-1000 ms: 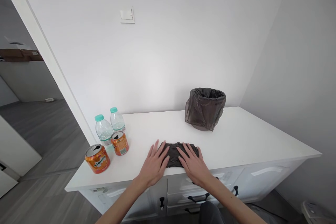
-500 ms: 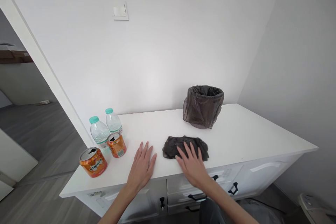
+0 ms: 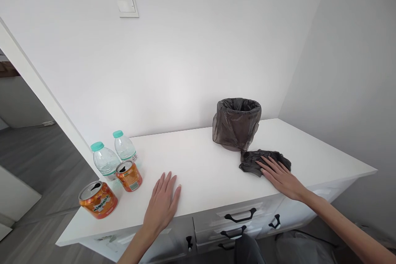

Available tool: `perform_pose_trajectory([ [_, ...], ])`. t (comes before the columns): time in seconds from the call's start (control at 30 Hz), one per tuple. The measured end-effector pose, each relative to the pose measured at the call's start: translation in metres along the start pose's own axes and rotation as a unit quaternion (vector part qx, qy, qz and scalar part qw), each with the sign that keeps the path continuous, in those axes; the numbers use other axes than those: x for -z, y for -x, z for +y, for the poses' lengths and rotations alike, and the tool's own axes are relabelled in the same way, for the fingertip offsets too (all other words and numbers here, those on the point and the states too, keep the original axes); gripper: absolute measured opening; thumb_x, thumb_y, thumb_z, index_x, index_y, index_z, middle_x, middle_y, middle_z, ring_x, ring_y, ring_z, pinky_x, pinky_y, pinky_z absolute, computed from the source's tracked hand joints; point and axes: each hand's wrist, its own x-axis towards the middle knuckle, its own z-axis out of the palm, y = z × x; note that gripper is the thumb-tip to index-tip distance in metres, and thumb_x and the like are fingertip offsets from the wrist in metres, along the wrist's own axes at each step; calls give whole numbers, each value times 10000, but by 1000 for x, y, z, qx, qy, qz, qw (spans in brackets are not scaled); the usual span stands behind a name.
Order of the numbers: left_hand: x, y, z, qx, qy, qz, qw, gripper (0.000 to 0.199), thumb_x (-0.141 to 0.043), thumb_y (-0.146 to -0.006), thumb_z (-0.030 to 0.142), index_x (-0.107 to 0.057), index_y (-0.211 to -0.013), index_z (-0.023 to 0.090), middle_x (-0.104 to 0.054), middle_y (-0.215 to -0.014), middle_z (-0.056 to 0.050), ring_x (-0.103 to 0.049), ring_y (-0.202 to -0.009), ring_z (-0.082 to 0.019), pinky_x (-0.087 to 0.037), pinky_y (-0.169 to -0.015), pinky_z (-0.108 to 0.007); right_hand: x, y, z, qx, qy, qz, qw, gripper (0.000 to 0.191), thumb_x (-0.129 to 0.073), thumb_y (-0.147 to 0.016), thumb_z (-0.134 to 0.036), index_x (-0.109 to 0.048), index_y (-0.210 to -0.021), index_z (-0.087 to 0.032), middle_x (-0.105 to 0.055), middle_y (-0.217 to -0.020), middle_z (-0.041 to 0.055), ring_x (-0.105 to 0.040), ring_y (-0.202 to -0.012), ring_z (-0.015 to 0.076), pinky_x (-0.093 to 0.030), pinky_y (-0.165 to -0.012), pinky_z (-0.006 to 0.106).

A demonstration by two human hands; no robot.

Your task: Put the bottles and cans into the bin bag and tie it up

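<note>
Under the fingers of my right hand [image 3: 283,179] lies a crumpled black plastic bag [image 3: 253,161]; the fingers are stretched flat over it. My left hand [image 3: 161,202] rests palm down on the white cabinet top [image 3: 198,181], fingers slightly spread, holding nothing. Behind the bag stands a small bin [image 3: 237,123] lined with a dark bag folded over its rim. Left of my left hand are two open orange soda cans, a nearer can [image 3: 99,202] reading Mirinda and another can [image 3: 130,176]. Two clear bottles with teal caps, one bottle [image 3: 107,160] and a second bottle [image 3: 125,146], stand behind them.
A white wall [image 3: 173,57] with a light switch [image 3: 127,7] rises behind the cabinet. Black drawer handles [image 3: 240,215] stick out along its front. A doorway with grey floor [image 3: 27,148] opens on the left, and a side wall [image 3: 352,70] bounds the right.
My right hand has slid the black bag to the right, close to the bin's base. My left hand stays flat on the cabinet top. The view has shifted slightly.
</note>
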Motion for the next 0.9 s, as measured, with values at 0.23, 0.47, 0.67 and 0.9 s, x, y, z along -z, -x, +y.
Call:
perform_pose_trajectory([
  [0.23, -2, 1, -1, -5, 5, 19, 1000, 530, -388, -1067, 487, -546, -1479, 194, -472, -1613, -102, -358, -1539, -305, -366, -1234, -551, 0, 1, 1, 30, -32, 97, 994, 591, -296, -1063, -514, -379, -1604, -293, -397, -1658, 69, -347, -1540, 311, -332, -1234, 588],
  [0.47, -2, 1, -2, -9, 5, 21, 1000, 528, -393, -1064, 486, -538, -1483, 199, -478, -1610, -96, -368, -1535, -304, -373, -1229, -553, 90, -63, -56, 24, -46, 230, 972, 598, -372, -1021, -387, -327, -1610, -287, -438, -1616, 117, -701, -1088, 283, -607, -775, 414],
  [0.67, 4, 5, -1, -7, 8, 31, 999, 517, -390, -1064, 475, -554, -1465, 193, -501, -1594, -99, -405, -1514, -318, -389, -1218, -548, 156, -138, -97, 11, -21, 214, 976, 584, -424, -1009, -364, -356, -1578, -251, -529, -1531, 130, -701, -805, 212, -500, -555, 322],
  [0.9, 2, 9, -2, -8, -5, 55, 998, 489, -382, -1071, 450, -578, -1432, 184, -547, -1555, -108, -451, -1484, -323, -408, -1198, -556, 151, -170, -117, -42, -26, 241, 969, 410, -473, -1014, -420, -648, -1250, -134, -691, -1190, 167, -684, -869, 280, -514, -690, 387],
])
